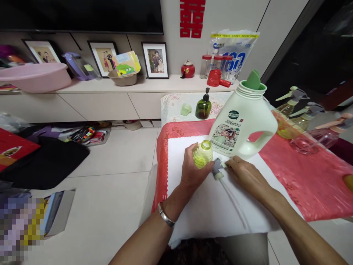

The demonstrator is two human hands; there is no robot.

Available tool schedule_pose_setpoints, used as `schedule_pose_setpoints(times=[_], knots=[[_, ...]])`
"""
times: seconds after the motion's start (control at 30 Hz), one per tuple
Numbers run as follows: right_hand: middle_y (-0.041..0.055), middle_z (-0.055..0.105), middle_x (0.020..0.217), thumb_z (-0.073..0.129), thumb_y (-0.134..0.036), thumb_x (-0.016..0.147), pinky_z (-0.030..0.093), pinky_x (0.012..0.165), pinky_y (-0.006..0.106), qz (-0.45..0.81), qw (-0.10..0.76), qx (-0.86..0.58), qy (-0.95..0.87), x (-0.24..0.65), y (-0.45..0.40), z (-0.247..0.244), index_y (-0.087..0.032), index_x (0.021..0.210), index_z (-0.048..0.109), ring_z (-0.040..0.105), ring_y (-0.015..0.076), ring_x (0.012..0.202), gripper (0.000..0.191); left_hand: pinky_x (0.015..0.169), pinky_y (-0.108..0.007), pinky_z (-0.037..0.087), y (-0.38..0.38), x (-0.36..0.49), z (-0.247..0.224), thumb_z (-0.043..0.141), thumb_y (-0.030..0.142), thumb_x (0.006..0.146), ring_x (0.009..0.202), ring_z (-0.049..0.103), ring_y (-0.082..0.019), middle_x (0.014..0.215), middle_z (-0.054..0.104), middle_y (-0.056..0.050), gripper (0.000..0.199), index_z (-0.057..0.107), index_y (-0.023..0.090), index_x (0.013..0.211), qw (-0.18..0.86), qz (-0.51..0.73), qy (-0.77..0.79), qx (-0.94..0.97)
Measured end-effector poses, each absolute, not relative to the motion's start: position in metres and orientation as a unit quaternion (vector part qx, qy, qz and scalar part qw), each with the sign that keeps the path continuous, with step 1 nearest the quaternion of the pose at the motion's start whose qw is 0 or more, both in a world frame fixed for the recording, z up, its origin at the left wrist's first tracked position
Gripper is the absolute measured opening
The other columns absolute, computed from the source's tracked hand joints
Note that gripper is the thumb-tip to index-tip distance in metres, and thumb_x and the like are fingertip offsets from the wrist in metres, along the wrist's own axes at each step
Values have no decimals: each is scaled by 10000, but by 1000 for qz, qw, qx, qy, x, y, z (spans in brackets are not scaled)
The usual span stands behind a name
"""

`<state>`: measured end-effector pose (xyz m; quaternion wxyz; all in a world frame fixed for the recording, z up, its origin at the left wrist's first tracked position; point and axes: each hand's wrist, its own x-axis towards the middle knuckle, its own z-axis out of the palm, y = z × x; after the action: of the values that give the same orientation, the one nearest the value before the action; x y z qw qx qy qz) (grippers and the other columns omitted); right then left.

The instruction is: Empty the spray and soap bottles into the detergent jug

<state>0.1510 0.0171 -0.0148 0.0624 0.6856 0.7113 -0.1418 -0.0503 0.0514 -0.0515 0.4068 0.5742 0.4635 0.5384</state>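
On my feed, the left hand (189,162) has its fingers wrapped round a yellow-green bottle (202,157), uncapped neck facing up, just to the near left of the pale green jug (245,121). The right hand (246,175) has its fingers drawn close together at the pale end of a grey spray head (217,167); I can't tell whether they grip it or merely touch it. That spray head sits between the two hands, on the jug's near side, and its tube (234,204) slants away from the jug. For room I have a broad stretch of white cloth (197,209) nearer than the jug, crossed by the tube; its wavy left edge, well left of the jug, borders the red-covered desk (309,187). Right of the jug, spray bottles (302,124) stand near one another. I read what looks like "SilkGarden" on the jug's label (227,134), with Chinese characters above. Behind the jug, a plastic bag (237,48) carries large blue numerals.
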Motion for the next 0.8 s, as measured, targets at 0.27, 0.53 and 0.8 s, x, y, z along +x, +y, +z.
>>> schedule_pose_setpoints(times=[0.27,0.53,0.8], knots=[[16,596,875,539,-304,963,328,651,188,-230,21,688,687,169,27,-25,-140,960,618,534,106,748,181,1042,-469,480,51,-49,-51,815,262,640,1213,598,-303,1255,615,-113,703,502,202,1267,404,544,465,570],[33,591,885,584,-309,896,276,644,199,-245,-5,674,697,172,31,-28,-138,900,598,491,117,741,171,1062,-491,469,52,-49,-54,825,252,633,1232,588,-317,1270,610,-129,729,490,202,1279,396,543,467,575],[58,565,807,395,-593,909,334,644,203,-355,-35,659,662,181,33,-23,-121,803,556,491,124,726,510,1060,-487,474,51,-49,-52,828,264,645,1237,588,-314,1278,605,-131,723,488,200,1280,404,541,466,572]])
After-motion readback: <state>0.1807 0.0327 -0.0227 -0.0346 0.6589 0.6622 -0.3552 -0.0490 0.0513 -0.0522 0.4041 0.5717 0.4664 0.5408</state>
